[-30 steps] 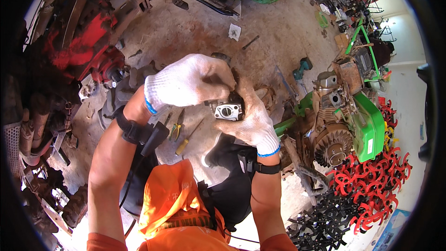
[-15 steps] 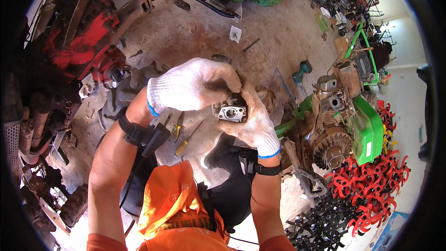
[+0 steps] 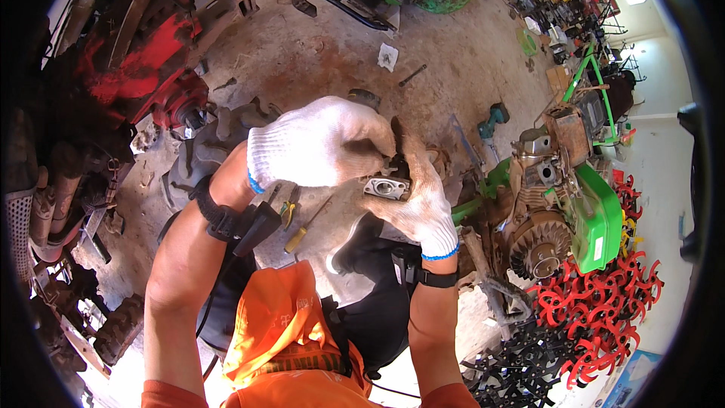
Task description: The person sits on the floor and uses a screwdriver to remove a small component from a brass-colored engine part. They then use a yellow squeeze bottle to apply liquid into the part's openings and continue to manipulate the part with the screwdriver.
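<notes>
A small metal carburetor point(image 3: 387, 188) is held up in front of me, its pale flange with a round bore turned toward me. My right hand point(image 3: 420, 204), in a white knit glove with a soiled palm, wraps round it from the right, thumb below the flange. From the left, my left hand point(image 3: 321, 143), gloved alike, is closed with bent fingers pinching at the carburetor's top. The fingertips partly hide that upper end, so any small part between them cannot be made out.
A dirty engine point(image 3: 540, 196) with a finned flywheel and green tank stands at right, near red curved blades point(image 3: 596, 317). A yellow-handled screwdriver point(image 3: 298, 239) and pliers point(image 3: 288, 211) lie on the floor below my hands. Red machinery point(image 3: 143, 75) stands left; a cordless drill point(image 3: 492, 119) lies beyond.
The carburetor has tilted, so its flange faces more upward and looks flatter. My left hand has shifted slightly right, its fingers still at the carburetor's top.
</notes>
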Tool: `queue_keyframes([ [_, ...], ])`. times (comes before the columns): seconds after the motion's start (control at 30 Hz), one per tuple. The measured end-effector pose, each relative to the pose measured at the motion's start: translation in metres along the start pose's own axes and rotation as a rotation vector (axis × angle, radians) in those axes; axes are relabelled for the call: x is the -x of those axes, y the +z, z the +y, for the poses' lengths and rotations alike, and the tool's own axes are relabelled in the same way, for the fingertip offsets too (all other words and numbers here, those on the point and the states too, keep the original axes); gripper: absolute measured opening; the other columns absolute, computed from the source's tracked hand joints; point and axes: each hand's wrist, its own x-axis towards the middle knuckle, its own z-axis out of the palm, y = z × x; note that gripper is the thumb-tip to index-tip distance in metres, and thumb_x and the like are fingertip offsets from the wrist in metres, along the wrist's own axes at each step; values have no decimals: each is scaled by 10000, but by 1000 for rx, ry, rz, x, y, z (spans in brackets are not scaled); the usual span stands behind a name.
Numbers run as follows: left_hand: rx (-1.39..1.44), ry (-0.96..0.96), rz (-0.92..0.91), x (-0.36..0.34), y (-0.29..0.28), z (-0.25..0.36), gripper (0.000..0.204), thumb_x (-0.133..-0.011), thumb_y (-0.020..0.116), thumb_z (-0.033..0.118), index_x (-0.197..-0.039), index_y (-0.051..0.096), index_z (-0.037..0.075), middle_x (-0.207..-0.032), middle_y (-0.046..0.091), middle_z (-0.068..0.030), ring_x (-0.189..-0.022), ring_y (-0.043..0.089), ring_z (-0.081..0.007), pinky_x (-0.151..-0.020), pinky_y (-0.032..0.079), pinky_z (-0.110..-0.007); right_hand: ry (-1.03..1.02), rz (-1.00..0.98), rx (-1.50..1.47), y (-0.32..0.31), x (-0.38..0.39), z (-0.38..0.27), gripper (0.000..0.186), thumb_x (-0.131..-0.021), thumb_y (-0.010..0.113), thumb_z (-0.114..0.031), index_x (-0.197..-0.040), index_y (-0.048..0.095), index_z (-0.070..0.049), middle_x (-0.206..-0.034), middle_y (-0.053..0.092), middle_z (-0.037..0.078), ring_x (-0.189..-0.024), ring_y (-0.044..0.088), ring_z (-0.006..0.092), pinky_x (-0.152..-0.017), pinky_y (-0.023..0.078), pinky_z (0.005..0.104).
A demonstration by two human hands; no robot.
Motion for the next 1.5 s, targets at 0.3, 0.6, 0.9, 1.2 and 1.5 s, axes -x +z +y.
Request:
queue_keyframes([
  [0.3,-1,-31,7,3,0,2,182,-939,789,113,-1097,796,24,-1062,791,-164,-1010,778,-357,-903,616,-436,15,-28,42,-2,-1,-1,1218,-719,1017,-127,-1730,343,-34,-1652,540,259,-1509,583,369,-1232,510,455],
  [0.6,39,14,10,1,2,-3,210,-937,803,162,-1107,794,38,-1058,786,-175,-1009,778,-372,-895,618,-446,-68,3,83,-3,0,0,1216,-706,1034,-136,-1714,362,-23,-1621,553,284,-1484,599,399,-1213,524,464],
  [0.9,-37,31,46,0,2,3,189,-926,837,61,-1103,790,15,-1073,790,-129,-980,779,-280,-872,612,-386,-65,28,124,-3,4,4,1236,-695,1044,-153,-1715,361,-10,-1619,552,290,-1475,606,399,-1199,532,464],
  [1.2,-67,73,74,0,7,3,177,-893,804,86,-1056,779,23,-1014,768,-157,-950,767,-343,-831,609,-427,-109,46,120,-4,4,9,1208,-712,1032,-139,-1715,370,-10,-1612,557,279,-1452,623,388,-1190,538,466],
  [1.5,71,113,74,-3,10,-2,174,-906,791,67,-1078,781,44,-1002,767,-138,-954,774,-336,-838,615,-428,-75,34,35,-6,7,11,1206,-710,1026,-118,-1723,377,-37,-1609,562,258,-1448,626,373,-1180,545,455],
])
